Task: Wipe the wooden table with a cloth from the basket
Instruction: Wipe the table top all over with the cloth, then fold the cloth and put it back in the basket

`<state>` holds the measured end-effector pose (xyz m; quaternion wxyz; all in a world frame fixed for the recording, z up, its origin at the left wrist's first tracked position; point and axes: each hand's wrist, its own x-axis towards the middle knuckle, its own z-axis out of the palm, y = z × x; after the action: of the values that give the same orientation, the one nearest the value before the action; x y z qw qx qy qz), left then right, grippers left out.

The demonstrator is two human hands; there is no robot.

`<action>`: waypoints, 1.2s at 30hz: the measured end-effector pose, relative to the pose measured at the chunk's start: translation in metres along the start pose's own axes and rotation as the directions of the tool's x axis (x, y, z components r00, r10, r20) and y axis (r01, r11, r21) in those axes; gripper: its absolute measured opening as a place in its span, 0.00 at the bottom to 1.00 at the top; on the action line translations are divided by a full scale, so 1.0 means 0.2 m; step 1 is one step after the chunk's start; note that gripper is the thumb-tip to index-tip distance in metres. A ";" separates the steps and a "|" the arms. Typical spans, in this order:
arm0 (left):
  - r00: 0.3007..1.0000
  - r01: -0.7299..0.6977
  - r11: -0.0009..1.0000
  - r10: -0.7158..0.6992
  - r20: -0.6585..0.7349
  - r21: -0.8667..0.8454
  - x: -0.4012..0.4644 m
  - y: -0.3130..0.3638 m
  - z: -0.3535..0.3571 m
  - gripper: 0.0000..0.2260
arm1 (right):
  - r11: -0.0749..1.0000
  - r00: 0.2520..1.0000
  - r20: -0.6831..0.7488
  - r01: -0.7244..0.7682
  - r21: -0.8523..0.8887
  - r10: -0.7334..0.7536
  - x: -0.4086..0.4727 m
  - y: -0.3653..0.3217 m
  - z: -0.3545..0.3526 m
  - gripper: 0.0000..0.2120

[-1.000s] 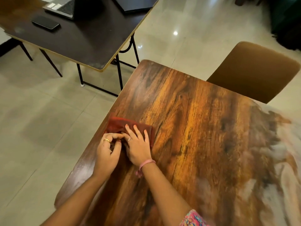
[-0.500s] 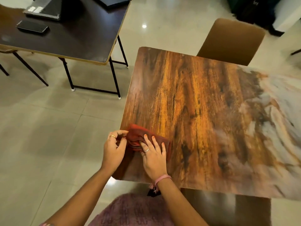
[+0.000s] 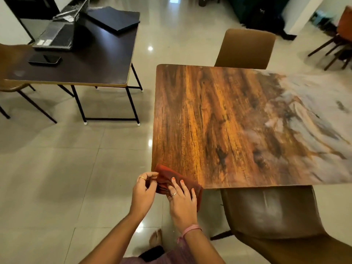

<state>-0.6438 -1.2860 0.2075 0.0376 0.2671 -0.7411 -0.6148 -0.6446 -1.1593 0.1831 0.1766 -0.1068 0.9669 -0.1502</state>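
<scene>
Cloth (image 3: pixel 167 177) partly under right hand (image 3: pixel 182 202)

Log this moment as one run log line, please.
step: wiping | cloth: near-left corner of wooden table | left hand: pinches cloth | right hand: flat on cloth

A dark bench (image 3: pixel 91 60) stands far left on the tiled floor (image 3: pixel 57 178); on it lie a phone (image 3: pixel 44 59), an open laptop (image 3: pixel 55 36) and a closed black one (image 3: pixel 114 20); brown chairs stand far (image 3: pixel 245 48) and near right (image 3: pixel 276 216).
</scene>
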 end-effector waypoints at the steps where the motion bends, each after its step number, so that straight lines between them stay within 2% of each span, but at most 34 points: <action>1: 1.000 0.011 1.000 -0.011 0.000 -0.010 -0.02 -0.01 0.00 0.14 | 1.000 1.000 -0.007 0.011 0.007 -0.010 -0.03 0.00 0.00 0.20; 5: 0.996 0.031 0.996 -0.038 -0.086 -0.086 -0.10 -0.04 0.02 0.10 | 0.977 0.996 0.091 -0.005 0.214 -0.015 -0.10 0.04 -0.01 0.20; 7: 0.989 0.011 0.994 -0.027 -0.144 -0.110 -0.15 -0.03 0.03 0.08 | 0.912 0.996 0.092 -0.034 0.409 -0.004 -0.16 0.06 -0.02 0.20; 8: 0.988 -0.011 0.996 -0.002 -0.154 -0.088 -0.18 -0.03 0.04 0.08 | 0.835 0.994 0.108 -0.084 0.543 0.030 -0.20 0.07 -0.04 0.19; 10: 0.992 -0.060 0.998 0.062 -0.113 0.017 -0.25 -0.02 0.06 0.08 | 0.589 0.972 0.200 -0.234 0.773 0.123 -0.30 0.11 -0.06 0.14; 12: 0.997 -0.079 0.991 0.077 0.027 0.106 -0.33 -0.01 0.08 0.09 | 0.349 0.938 0.288 -0.339 0.874 0.191 -0.41 0.17 -0.10 0.09; 14: 0.973 -0.042 0.989 0.007 0.229 0.145 -0.46 0.01 0.14 0.08 | 0.156 0.913 0.329 -0.371 0.915 0.239 -0.54 0.26 -0.11 0.08; 18: 0.826 0.111 0.983 -0.175 0.536 0.149 -0.80 0.06 0.27 0.09 | -0.151 0.869 0.368 -0.336 0.930 0.331 -0.83 0.44 -0.09 0.10; 20: 0.723 0.211 0.964 -0.264 0.638 0.159 -0.96 0.05 0.36 0.12 | -0.248 0.858 0.361 -0.284 0.926 0.365 -1.00 0.51 -0.09 0.10; 22: 0.660 0.239 0.956 -0.288 0.694 0.169 -1.09 0.05 0.43 0.14 | -0.284 0.842 0.348 -0.244 0.927 0.412 -1.16 0.55 -0.10 0.10; 25: 0.557 0.237 0.946 -0.319 0.767 0.222 -1.32 0.05 0.55 0.16 | -0.343 0.776 0.359 -0.196 0.919 0.518 -1.42 0.63 -0.07 0.14; 27: 0.480 0.198 0.946 -0.321 0.817 0.256 -1.45 0.06 0.61 0.14 | -0.347 0.744 0.349 -0.167 0.923 0.570 -1.55 0.67 -0.05 0.16; 29: 0.420 0.094 0.945 -0.322 0.848 0.312 -1.59 0.05 0.68 0.14 | -0.328 0.723 0.320 -0.136 0.935 0.612 -1.68 0.72 -0.03 0.17; 31: 0.394 0.033 0.934 -0.341 0.854 0.357 -1.71 0.03 0.74 0.10 | -0.315 0.705 0.290 -0.099 0.944 0.647 -1.80 0.77 -0.03 0.14; 33: 0.387 0.054 0.928 -0.361 0.849 0.369 -1.82 0.01 0.80 0.05 | -0.299 0.677 0.266 -0.071 0.952 0.687 -1.90 0.82 -0.02 0.11; 36: 0.336 0.027 0.909 -0.401 0.852 0.417 -1.95 0.00 0.88 0.07 | -0.276 0.601 0.223 -0.004 0.961 0.768 -2.02 0.90 0.02 0.12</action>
<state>-0.3777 -0.9563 0.2708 -0.5120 -0.0254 -0.6808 -0.5231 -0.3013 -0.8879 0.2449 -0.0333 0.4548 0.4994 -0.7367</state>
